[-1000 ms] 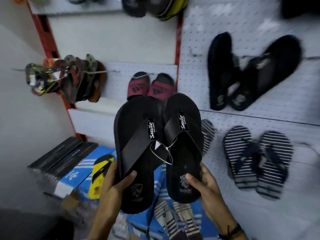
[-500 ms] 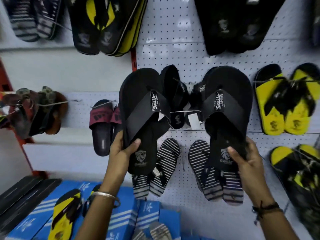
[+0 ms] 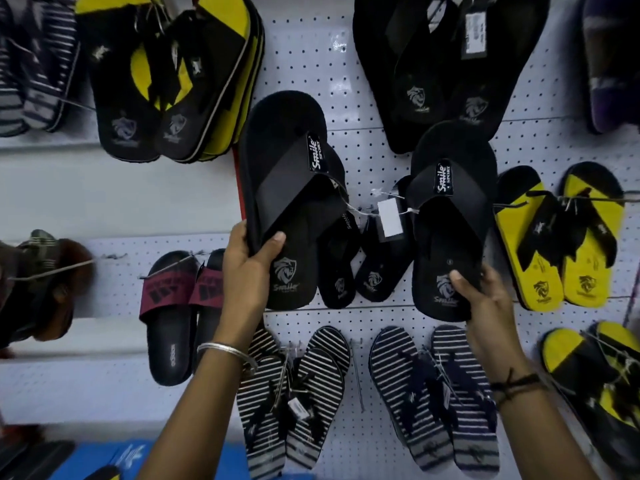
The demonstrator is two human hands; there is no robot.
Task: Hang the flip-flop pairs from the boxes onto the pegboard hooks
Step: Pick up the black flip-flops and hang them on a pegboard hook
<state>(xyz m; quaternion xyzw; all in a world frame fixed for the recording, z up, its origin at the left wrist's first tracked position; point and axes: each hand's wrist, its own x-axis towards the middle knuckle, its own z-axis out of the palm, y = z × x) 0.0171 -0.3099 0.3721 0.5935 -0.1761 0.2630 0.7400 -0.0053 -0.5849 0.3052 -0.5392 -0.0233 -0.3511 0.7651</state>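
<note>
A: A person holds a pair of black flip-flops up against the white pegboard (image 3: 304, 53), one sandal in each hand. The left hand (image 3: 247, 258) grips the heel of the left flip-flop (image 3: 284, 188), thumb pressed on the footbed beside a lion crest; the right hand (image 3: 485, 292) clasps the heel of the right flip-flop (image 3: 450, 216) the same way.

B: How does the pair look?

A: Matte black soles, broad black straps, each with a small label reading "Smile Sport". A thin tie runs between the straps, and a white tag (image 3: 390, 218) hangs from it, midway between the two sandals.

B: What has changed since half a second ago?

A: The pair sits higher and nearer the pegboard, still spread apart. The small black pair (image 3: 353, 271) hanging on the pegboard shows more fully in the gap below the tag. The blue boxes (image 3: 100, 455) have slipped almost out at the bottom edge, below the left forearm.

B: And what cannot be made out?

A: The hook behind the tag is hard to pick out, so whether the tie touches it cannot be told. The yellow-and-black pair (image 3: 561, 237) right of the held sandals is partly covered by the right flip-flop, and the large black pair (image 3: 446, 64) above is cut off by the top edge
</note>
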